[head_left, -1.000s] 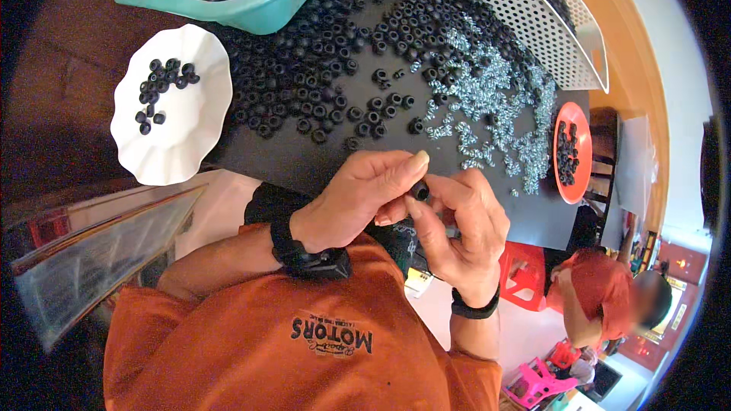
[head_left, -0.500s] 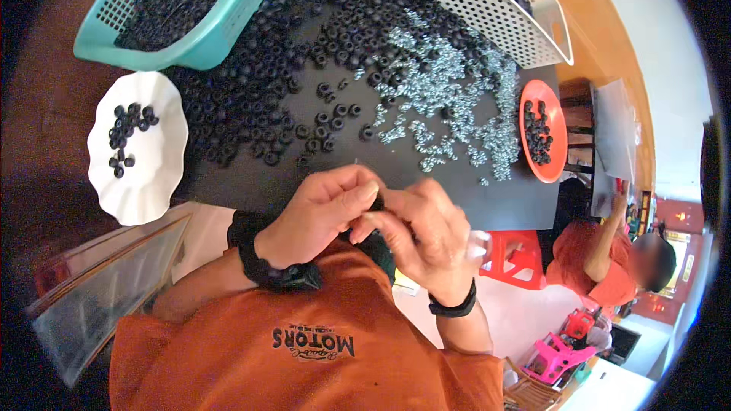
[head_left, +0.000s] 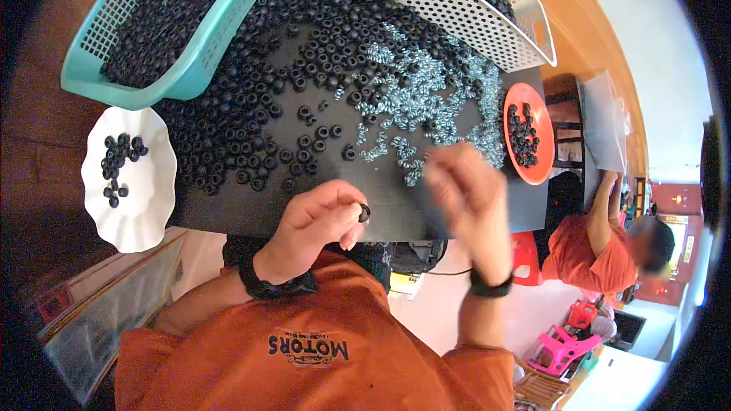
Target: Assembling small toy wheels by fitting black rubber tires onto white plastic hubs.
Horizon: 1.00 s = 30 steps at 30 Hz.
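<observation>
White scalloped plate (head_left: 141, 213) at far left holds only a handful of finished black rings. Teal basket (head_left: 190, 68) and the black mat (head_left: 251, 209) are heaped with loose black rings (head_left: 251, 106), so most is left, I judge. My left hand (head_left: 316, 224) pinches one black ring (head_left: 364, 213) between thumb and fingertip, over the mat's near edge. Silver screws (head_left: 415, 91) piled mid-mat. My right hand (head_left: 468, 198) is blurred near the screws; grip I cannot tell. Orange dish (head_left: 542, 118) at right holds a few more.
</observation>
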Each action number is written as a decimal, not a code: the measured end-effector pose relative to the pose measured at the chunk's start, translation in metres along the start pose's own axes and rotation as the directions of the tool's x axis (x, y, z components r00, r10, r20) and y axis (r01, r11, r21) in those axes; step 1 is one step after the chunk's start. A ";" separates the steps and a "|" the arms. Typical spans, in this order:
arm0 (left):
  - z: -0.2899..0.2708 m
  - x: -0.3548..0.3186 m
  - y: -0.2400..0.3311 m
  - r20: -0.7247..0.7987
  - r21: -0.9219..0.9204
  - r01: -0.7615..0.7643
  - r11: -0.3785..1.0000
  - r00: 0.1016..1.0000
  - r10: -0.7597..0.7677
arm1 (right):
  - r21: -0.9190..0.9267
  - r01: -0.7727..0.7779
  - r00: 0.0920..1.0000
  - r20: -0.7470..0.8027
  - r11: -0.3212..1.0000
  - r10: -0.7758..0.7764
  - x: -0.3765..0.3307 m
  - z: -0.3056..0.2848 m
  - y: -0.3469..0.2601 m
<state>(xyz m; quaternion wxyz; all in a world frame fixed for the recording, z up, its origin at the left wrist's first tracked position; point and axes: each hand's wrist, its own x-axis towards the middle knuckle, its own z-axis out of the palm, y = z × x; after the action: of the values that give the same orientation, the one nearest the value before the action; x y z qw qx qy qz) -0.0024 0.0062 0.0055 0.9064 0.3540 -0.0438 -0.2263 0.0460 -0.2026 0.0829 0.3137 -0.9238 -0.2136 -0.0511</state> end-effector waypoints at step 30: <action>-0.002 0.007 0.012 0.139 0.588 -0.079 0.805 0.990 -0.004 | -0.327 -0.073 0.994 0.054 0.942 0.095 0.051 -0.024 0.107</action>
<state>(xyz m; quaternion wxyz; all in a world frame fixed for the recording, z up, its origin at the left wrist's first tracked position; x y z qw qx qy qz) 0.0085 0.0122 0.0118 0.7502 0.6018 -0.1797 -0.2067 0.1389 -0.2744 0.0537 0.1516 -0.9723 -0.1734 -0.0401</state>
